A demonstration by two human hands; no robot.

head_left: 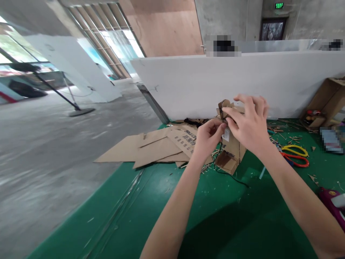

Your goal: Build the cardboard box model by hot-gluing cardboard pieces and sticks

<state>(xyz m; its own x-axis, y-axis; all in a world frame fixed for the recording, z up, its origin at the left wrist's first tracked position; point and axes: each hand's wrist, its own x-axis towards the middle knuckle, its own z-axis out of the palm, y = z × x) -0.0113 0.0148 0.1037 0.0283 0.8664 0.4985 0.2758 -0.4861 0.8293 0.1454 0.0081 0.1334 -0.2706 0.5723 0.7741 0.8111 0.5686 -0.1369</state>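
Observation:
A small brown cardboard construction stands on the green table, with a box-like opening at its lower end. A thin black cord runs from its upper part down the side and trails onto the table. My left hand is closed, thumb and forefinger pinching the cord against the cardboard's left side. My right hand comes in from above right. Its thumb and forefinger close around the cord near the top, while the other fingers are raised and bent. Part of the cardboard is hidden behind my hands.
Flat cardboard sheets lie at left, overhanging the table edge. Scissors with yellow and red handles are at right, near a purple tool. A cardboard box stands far right. Behind is a white partition. Scraps litter the green table.

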